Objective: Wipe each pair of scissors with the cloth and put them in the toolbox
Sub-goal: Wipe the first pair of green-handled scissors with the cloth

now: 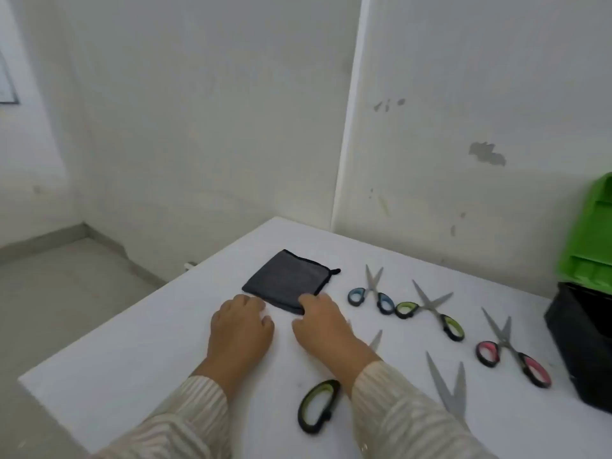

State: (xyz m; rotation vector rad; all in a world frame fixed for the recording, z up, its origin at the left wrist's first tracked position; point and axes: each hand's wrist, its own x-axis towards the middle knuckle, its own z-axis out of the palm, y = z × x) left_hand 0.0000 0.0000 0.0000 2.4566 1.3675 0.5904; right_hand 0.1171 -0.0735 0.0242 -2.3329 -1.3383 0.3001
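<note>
A folded dark grey cloth [286, 281] lies flat on the white table [132, 352]. My left hand [240, 329] rests on the table just short of the cloth's near left corner, fingers loosely bent and holding nothing. My right hand [321, 326] reaches the cloth's near corner, its fingertips touching that edge. Blue-handled scissors [371, 294], green-handled scissors [430, 309] and pink-handled scissors [513, 351] lie open in a row to the right. Larger green-handled scissors [319, 405] lie partly under my right forearm. Another pair's long blades [450, 385] lie near them. The black toolbox [583, 342] stands open at the right edge.
The toolbox's green lid [592, 233] stands upright against the wall on the right. White walls run close behind the table's far edge. The table's left edge drops to a grey floor [66, 293].
</note>
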